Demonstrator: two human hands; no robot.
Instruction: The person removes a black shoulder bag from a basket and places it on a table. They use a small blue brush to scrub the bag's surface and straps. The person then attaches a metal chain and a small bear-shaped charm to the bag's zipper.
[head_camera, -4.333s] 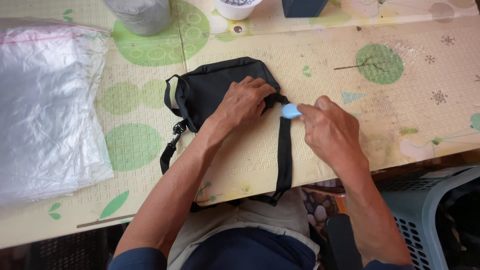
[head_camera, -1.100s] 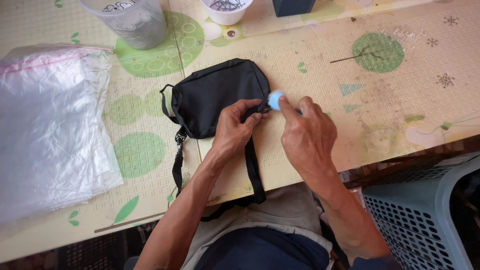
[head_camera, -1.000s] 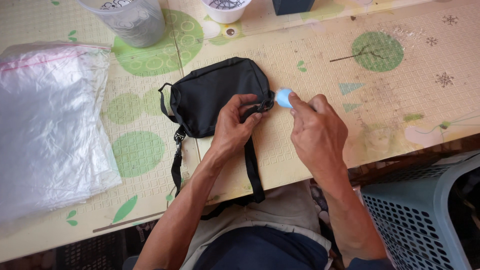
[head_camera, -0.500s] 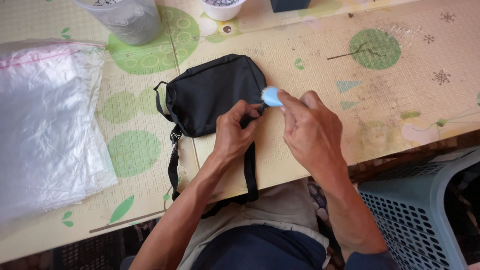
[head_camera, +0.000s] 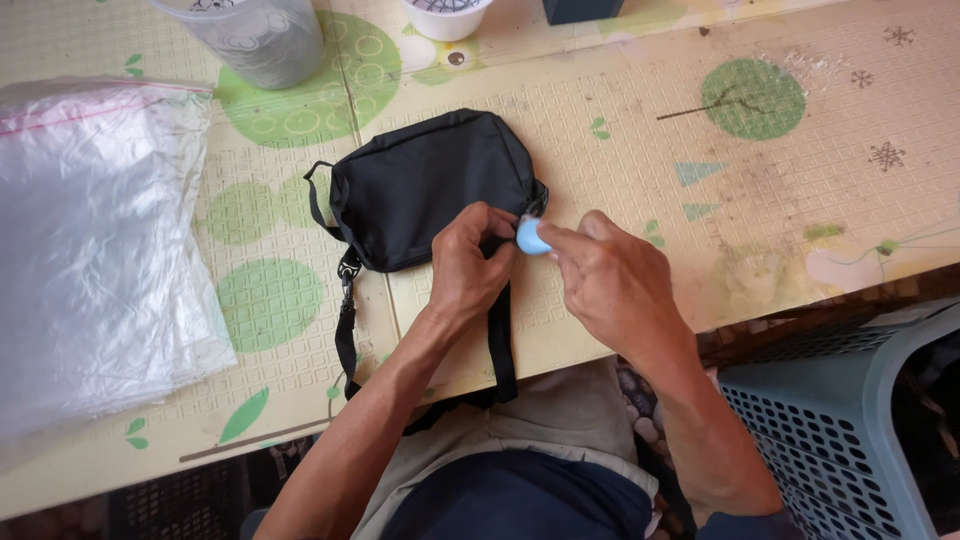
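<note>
The black bag lies flat with its long axis across the table, and at its lower right corner the left hand pinches the fabric while the right hand, just right of the bag, grips a small light-blue piece (touching that corner).

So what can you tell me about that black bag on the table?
The black bag is a small, soft pouch that looks like woven fabric, rounded at the corners, lying flat on the patterned table. A black strap with a clip runs from its left side over the table edge. The left hand presses its lower right corner, where the right hand holds a small light-blue object against it.
</note>
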